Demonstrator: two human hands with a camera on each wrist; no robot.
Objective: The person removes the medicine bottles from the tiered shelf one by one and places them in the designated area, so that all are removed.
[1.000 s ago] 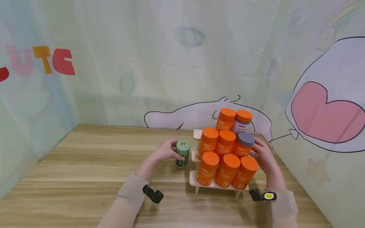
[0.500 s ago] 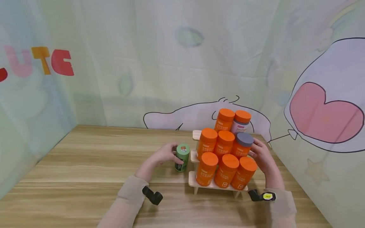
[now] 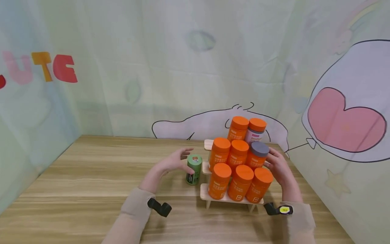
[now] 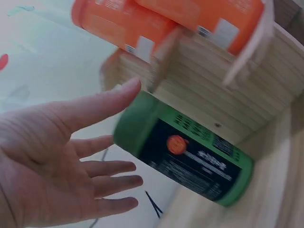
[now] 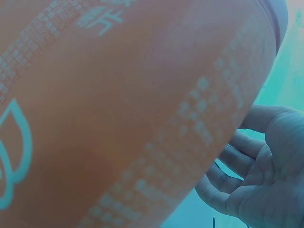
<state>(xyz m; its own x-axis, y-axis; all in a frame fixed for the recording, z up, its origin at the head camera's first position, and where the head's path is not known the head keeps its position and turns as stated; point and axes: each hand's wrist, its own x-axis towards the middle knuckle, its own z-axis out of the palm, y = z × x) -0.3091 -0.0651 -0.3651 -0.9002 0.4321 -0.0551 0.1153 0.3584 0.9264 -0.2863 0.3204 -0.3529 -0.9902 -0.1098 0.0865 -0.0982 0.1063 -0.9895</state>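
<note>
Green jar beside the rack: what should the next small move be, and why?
Probably ease the left hand back from the green jar: the fingers are spread, not curled round it, and it stands upright on the table beside the wooden rack.

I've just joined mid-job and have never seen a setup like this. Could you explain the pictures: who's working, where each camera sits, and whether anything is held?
No machine here: a person works bare-handed. The wide picture comes from the head, looking forward and down; the closer two come from the left and right wrists. On the table stands a tiered wooden rack bearing jars, mostly orange. The left hand is spread beside an upright green jar, not gripping it. The right hand is beside the grey-lidded jar on the middle tier; whether it touches is unclear, but no grip shows.
</note>
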